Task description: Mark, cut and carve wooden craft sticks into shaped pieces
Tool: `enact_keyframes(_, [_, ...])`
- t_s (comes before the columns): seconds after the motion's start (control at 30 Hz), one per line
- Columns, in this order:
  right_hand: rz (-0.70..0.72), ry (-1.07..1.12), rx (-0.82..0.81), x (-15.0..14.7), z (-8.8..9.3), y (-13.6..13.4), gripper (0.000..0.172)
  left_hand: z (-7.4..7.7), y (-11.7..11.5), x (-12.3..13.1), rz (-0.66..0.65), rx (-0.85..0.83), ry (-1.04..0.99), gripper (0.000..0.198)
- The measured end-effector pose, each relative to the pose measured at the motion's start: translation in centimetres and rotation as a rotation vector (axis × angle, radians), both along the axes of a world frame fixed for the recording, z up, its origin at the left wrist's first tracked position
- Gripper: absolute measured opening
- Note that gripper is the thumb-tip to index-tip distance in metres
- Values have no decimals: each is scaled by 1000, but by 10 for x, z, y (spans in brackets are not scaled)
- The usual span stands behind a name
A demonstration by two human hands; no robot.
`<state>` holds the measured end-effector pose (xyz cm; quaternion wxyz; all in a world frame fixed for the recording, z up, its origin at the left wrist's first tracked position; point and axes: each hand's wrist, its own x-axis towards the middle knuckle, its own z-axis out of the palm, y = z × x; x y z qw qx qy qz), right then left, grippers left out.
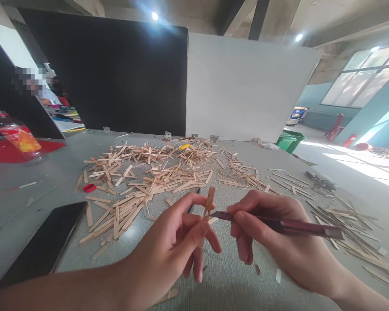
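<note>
From the head camera, the left hand point(173, 242) pinches a short wooden stick point(209, 202) upright between thumb and fingers, its upper end standing clear above the fingertips. The right hand point(272, 235) is closed around a dark red craft knife point(278, 224), gripped like a pen, with the handle running out to the right past the knuckles. The tip of the knife meets the stick at its lower part, just above the left thumb. Both hands hover close together over the grey counter point(233, 276), near its front edge.

Behind the hands a wide pile of wooden sticks point(149, 177) spreads across the middle of the counter, many lying crossed over each other. A second scatter of thin strips point(346, 220) lies to the right, just beyond the right hand. A black phone point(45, 242) lies flat at the left, near the left forearm. A small red cap point(89, 187) sits at the left edge of the pile. A bottle with a red label point(17, 136) stands far left on a red mat point(6, 151). A black panel point(116, 73) and a white panel point(243, 86) stand upright along the far edge of the counter, and a green bin point(290, 140) stands on the floor past the right corner.
</note>
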<state>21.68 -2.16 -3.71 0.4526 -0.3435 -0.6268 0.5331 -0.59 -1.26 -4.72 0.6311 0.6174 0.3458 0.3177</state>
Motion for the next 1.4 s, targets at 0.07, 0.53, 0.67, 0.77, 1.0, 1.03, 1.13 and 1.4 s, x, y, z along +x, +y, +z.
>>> enact_keyframes(0.07, [-32,-53,23,-2,1,-3,15,0,0,0,5,21,31,27])
enact_keyframes(0.53, [-162,-407,356,-3,4,-10,15,-6,1,-1,21,155,151,25])
enact_keyframes(0.67, [-100,-360,318,-2,4,-10,11,-3,-1,0,20,184,162,27])
enact_keyframes(0.77, [-111,-341,334,-2,2,-10,10,-4,0,1,46,195,152,26])
enact_keyframes(1.0, [-88,-332,295,-1,2,-9,11,-3,-1,1,26,100,77,26])
enact_keyframes(1.03, [-86,-330,293,-1,3,-9,11,-2,-1,1,22,67,63,27])
enact_keyframes(1.13, [-110,-366,384,-2,4,-9,11,0,-2,1,19,6,35,30])
enact_keyframes(1.4, [-326,-490,661,-3,8,-19,9,2,-2,-3,103,79,34,30])
